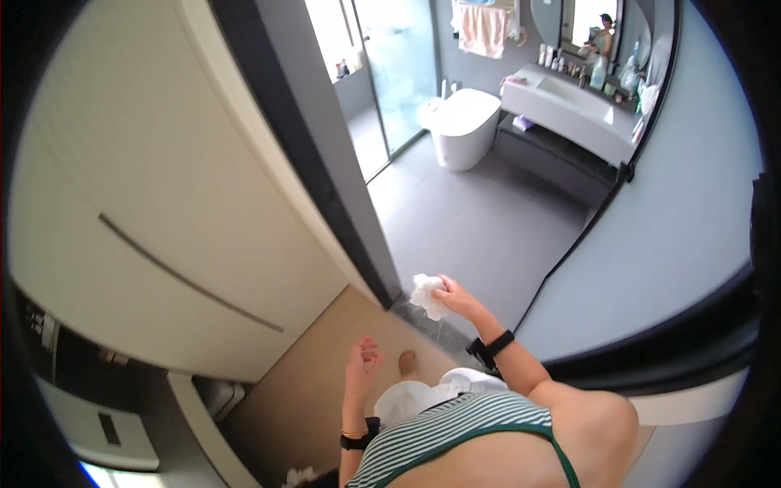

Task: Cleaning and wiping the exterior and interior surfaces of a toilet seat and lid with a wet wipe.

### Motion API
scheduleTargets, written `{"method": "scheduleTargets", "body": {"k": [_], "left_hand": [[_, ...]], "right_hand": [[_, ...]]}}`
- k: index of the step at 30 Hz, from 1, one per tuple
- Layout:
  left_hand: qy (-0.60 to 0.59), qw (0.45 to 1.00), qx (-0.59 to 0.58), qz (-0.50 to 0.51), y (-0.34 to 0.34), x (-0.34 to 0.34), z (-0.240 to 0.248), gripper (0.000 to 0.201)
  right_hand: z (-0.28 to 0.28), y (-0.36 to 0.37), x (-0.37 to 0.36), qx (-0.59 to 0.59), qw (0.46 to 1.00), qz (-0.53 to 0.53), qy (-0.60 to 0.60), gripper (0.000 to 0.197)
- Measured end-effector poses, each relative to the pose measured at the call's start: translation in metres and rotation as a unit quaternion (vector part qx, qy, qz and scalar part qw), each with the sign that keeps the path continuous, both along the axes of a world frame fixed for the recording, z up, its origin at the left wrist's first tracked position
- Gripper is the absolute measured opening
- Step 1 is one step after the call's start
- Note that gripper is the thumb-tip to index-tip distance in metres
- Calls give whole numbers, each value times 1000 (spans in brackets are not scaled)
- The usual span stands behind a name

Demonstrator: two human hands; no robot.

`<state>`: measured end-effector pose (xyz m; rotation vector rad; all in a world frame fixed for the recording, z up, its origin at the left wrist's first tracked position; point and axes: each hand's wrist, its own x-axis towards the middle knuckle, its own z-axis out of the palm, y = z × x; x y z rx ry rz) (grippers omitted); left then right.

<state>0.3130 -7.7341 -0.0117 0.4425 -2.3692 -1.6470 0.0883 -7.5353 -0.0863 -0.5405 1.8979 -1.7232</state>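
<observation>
My right hand [457, 299] is closed on a crumpled white tissue [426, 294], held out over the dark stone threshold [439, 325] of a bathroom doorway. Part of the tissue is hidden behind the fingers. Lower and to the left, my left hand [365, 358] hangs in the air above the wood-coloured floor [313, 346]. Its fingers are loosely bent and apart, with nothing in them.
Cream cabinet doors [179, 187] line the left. A frosted glass door [651, 211] with a black frame stands at the right. Beyond the doorway are a white toilet [465, 130], a washbasin [569, 102] crowded with bottles, and a glass shower screen [399, 73].
</observation>
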Motion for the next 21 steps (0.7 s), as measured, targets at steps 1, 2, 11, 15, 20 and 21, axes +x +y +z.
{"method": "scheduleTargets", "body": {"k": [1, 2, 11, 15, 20, 21], "left_hand": [[-25, 999, -9, -45, -5, -27, 4, 42], [-20, 998, -1, -57, -12, -56, 6, 42], [-10, 930, -81, -359, 3, -332, 25, 33], [17, 902, -136, -410, 33, -442, 1, 31], [0, 899, -195, -391, 57, -587, -22, 27], [-17, 893, -221, -392, 57, -608, -23, 27]], "right_hand": [[-3, 6, -18, 71, 993, -71, 56, 40], [-9, 18, -32, 142, 973, -145, 108, 40], [-57, 127, -125, -17, 857, -498, -130, 28], [-108, 164, -191, -33, 818, -544, -185, 30], [-119, 190, -347, -74, 804, -553, -205, 31], [-113, 197, -377, -73, 815, -536, -207, 32]]}}
